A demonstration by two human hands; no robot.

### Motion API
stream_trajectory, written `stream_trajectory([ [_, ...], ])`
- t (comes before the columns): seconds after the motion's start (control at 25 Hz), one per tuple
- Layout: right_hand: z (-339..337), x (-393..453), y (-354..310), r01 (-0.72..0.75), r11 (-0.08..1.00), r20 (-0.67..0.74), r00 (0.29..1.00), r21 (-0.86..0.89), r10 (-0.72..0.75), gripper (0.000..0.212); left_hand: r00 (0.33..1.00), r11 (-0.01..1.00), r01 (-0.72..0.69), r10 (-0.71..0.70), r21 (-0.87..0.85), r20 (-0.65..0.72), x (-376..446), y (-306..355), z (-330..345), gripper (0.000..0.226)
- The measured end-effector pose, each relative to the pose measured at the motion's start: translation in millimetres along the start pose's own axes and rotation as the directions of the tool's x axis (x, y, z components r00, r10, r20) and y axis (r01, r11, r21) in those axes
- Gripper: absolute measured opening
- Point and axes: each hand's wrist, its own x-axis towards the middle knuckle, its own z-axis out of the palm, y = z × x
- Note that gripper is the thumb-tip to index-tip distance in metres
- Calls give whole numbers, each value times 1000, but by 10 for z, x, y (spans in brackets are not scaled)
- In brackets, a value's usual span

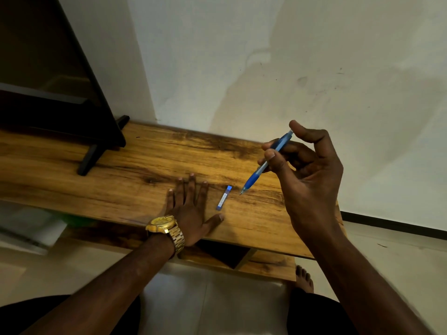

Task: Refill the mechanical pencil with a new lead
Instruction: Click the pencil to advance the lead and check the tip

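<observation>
Our right hand [302, 165] grips the blue pencil [267, 162] above the bench [135, 163], tip down, thumb on its cap. Our left hand [191, 204] lies flat and open, just beside the lead case [223, 198]. Thin leads could snap or roll off the near edge. There is open room toward the wall.

Head view — downward, close over table [169, 151]
</observation>
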Motion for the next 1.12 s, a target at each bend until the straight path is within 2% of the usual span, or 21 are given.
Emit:
stream_trajectory([
  [0.2, 1, -13, -5, -3, 1000, 9, 1000, -2, 3, 52, 1000, 1000, -1, 1, 8, 10, 19, -3, 3, 107],
  [0.6, -5, -18, -3, 8, 990, 28, 1000, -144, -4, 52, 1000, 1000, -1, 2, -2, 10, 70, -62, 102, 114],
  [0.84, 11, -32, -16, 6, 992, 56, 998, -125, 1, 52, 1000, 1000, 0, 0, 0, 17, 61, -36, 57, 110],
  [1.12, 5, -26, -49, 19, 993, 18, 1000, -119, -17, 50, 999, 1000, 2, -3, 11, 33, 22, 3, -9, 108],
])
